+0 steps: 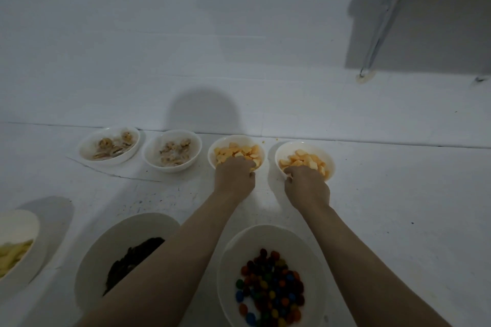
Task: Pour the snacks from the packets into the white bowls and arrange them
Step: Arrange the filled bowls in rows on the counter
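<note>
Head view: orange snacks [239,154], white bowl [212,152].

A white, scuffed flat surface [372,194] is seen carrying seven white bowls of snacks. Four small round bowls [172,151] are lined along its far edge, and three larger bowls [268,273] are set nearer.
</note>
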